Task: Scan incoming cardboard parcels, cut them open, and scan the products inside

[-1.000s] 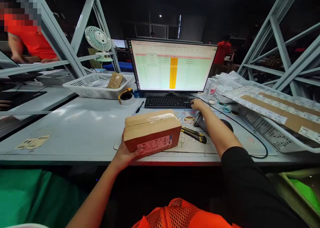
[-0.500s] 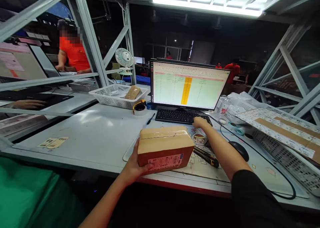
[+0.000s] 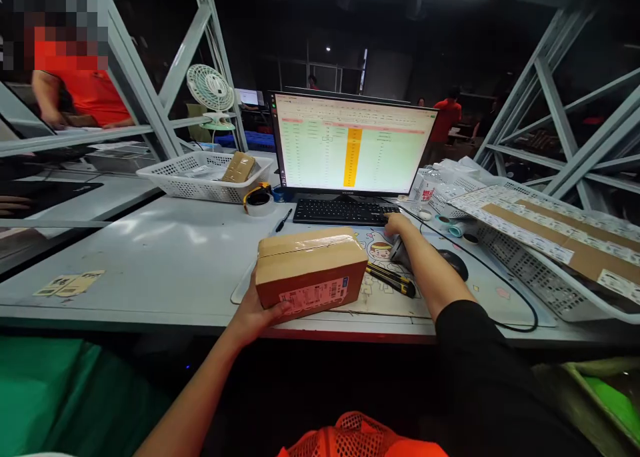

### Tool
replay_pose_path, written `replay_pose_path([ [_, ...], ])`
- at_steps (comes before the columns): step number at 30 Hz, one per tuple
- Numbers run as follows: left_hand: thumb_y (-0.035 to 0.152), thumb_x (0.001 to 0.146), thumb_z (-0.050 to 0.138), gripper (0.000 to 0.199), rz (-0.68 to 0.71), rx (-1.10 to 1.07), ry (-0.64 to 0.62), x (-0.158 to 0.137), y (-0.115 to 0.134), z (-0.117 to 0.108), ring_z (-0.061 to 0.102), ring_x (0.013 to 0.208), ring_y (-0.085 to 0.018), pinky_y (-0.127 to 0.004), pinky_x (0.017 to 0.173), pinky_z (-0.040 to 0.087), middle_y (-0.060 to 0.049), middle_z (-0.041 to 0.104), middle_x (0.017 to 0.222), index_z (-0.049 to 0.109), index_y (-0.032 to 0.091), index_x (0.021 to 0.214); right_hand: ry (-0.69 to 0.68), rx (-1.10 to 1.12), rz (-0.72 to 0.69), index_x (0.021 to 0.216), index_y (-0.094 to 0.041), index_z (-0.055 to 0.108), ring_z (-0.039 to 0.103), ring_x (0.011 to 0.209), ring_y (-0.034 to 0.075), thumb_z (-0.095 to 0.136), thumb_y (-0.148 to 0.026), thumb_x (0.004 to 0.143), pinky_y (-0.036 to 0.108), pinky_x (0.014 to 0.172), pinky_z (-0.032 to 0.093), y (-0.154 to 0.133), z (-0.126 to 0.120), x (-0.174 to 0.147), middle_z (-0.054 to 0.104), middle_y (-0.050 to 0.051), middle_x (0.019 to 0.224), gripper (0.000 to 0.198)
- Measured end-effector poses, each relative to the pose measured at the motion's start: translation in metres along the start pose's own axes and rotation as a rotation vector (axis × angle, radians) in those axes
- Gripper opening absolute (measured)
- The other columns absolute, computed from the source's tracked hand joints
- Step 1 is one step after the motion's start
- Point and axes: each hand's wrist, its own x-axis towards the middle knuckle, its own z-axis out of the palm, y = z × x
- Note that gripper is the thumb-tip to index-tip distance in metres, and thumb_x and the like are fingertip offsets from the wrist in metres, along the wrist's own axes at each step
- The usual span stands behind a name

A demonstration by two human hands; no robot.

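A taped brown cardboard box point(image 3: 310, 267) with a printed label on its near side rests at the desk's front edge. My left hand point(image 3: 253, 313) grips its lower left corner from below. My right hand point(image 3: 399, 225) reaches forward past the box, fingers curled down on the right end of the black keyboard point(image 3: 345, 211). A grey barcode scanner point(image 3: 400, 250) lies under my right forearm. A yellow-and-black utility knife point(image 3: 390, 277) lies on the printed desk mat point(image 3: 395, 297) right of the box.
A monitor point(image 3: 353, 143) showing a spreadsheet stands behind the keyboard. A white basket point(image 3: 205, 177) with a small parcel, a tape roll point(image 3: 259, 200), a pen point(image 3: 283, 220), a black mouse point(image 3: 453, 263), a label-sheet tray point(image 3: 550, 243) and a person in red at the left.
The view tilted up and then back down. My left hand stays on the box and my right hand stays at the keyboard's right end.
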Motion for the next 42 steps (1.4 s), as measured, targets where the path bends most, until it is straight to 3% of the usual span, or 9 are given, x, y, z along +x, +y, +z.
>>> replay_pose_path([
  [5,0.076,0.074,0.089,0.123,0.022,0.001,-0.038,0.0,-0.002,-0.004,0.047,0.152,-0.049,-0.068,0.131,0.032,-0.026,0.056,0.156,0.035,0.016,0.167,-0.016,-0.047,-0.018,0.134,-0.016,0.07,0.066,0.131,0.03,0.074,-0.042,0.103,0.055,0.114,0.054,-0.027,-0.023,-0.017,0.068,0.014,0.143,0.041],
  [9,0.076,0.074,0.09,0.132,0.034,-0.054,-0.046,0.0,0.003,-0.002,0.048,0.152,-0.05,-0.067,0.13,0.036,-0.026,0.051,0.161,0.024,0.017,0.172,0.022,-0.021,-0.197,0.128,-0.018,0.077,0.067,0.132,0.031,0.065,-0.038,0.105,0.048,0.113,0.052,-0.044,-0.016,-0.063,0.071,0.017,0.141,0.032],
  [12,0.075,0.072,0.091,0.13,0.012,-0.077,-0.07,0.0,0.009,0.001,0.049,0.151,-0.05,-0.068,0.129,0.037,-0.027,0.058,0.154,0.03,0.015,0.17,-0.02,0.015,-0.321,0.117,-0.024,0.082,0.073,0.121,0.032,0.071,-0.04,0.099,0.044,0.11,0.053,-0.051,0.014,-0.109,0.079,0.013,0.126,0.026],
  [15,0.073,0.071,0.093,0.116,-0.01,-0.053,-0.108,0.003,0.013,-0.003,0.048,0.152,-0.049,-0.07,0.13,0.034,-0.025,0.062,0.148,0.046,0.015,0.16,-0.007,0.054,-0.362,0.119,-0.02,0.08,0.072,0.124,0.036,0.074,-0.038,0.096,0.046,0.109,0.053,-0.051,0.042,-0.146,0.077,0.018,0.132,0.03],
  [17,0.072,0.068,0.094,0.108,-0.015,-0.017,-0.136,0.009,0.015,-0.011,0.049,0.152,-0.049,-0.07,0.131,0.032,-0.024,0.062,0.15,0.055,0.015,0.151,0.022,0.102,-0.356,0.123,-0.015,0.076,0.072,0.123,0.037,0.068,-0.035,0.099,0.044,0.102,0.055,-0.048,0.046,-0.16,0.074,0.022,0.135,0.032],
  [20,0.069,0.063,0.097,0.1,-0.048,0.007,-0.188,0.02,0.016,-0.024,0.053,0.148,-0.049,-0.07,0.13,0.035,-0.023,0.064,0.15,0.063,0.017,0.142,0.091,0.205,-0.327,0.132,-0.013,0.07,0.074,0.118,0.032,0.05,-0.031,0.108,0.039,0.099,0.056,-0.04,0.032,-0.166,0.076,0.02,0.131,0.036],
  [24,0.068,0.058,0.099,0.1,-0.093,-0.019,-0.236,0.029,0.012,-0.032,0.055,0.146,-0.05,-0.068,0.128,0.039,-0.021,0.065,0.152,0.066,0.017,0.139,0.219,0.355,-0.369,0.152,-0.019,0.06,0.067,0.134,0.027,0.044,-0.026,0.109,0.039,0.113,0.051,-0.037,0.003,-0.164,0.07,0.014,0.148,0.047],
  [29,0.071,0.058,0.098,0.103,-0.101,-0.039,-0.218,0.027,0.008,-0.03,0.055,0.147,-0.049,-0.065,0.128,0.042,-0.023,0.062,0.155,0.065,0.015,0.138,0.324,0.48,-0.526,0.144,-0.02,0.071,0.071,0.128,0.028,0.051,-0.031,0.106,0.04,0.112,0.053,-0.051,-0.012,-0.168,0.075,0.012,0.142,0.044],
  [42,0.072,0.055,0.099,0.101,-0.118,-0.026,-0.204,0.026,0.016,-0.026,0.059,0.141,-0.052,-0.066,0.125,0.046,-0.022,0.071,0.142,0.066,0.015,0.131,0.334,0.586,-0.606,0.126,-0.023,0.079,0.075,0.095,0.022,0.049,-0.029,0.102,0.033,0.087,0.056,-0.061,-0.013,-0.19,0.083,0.006,0.117,0.038],
])
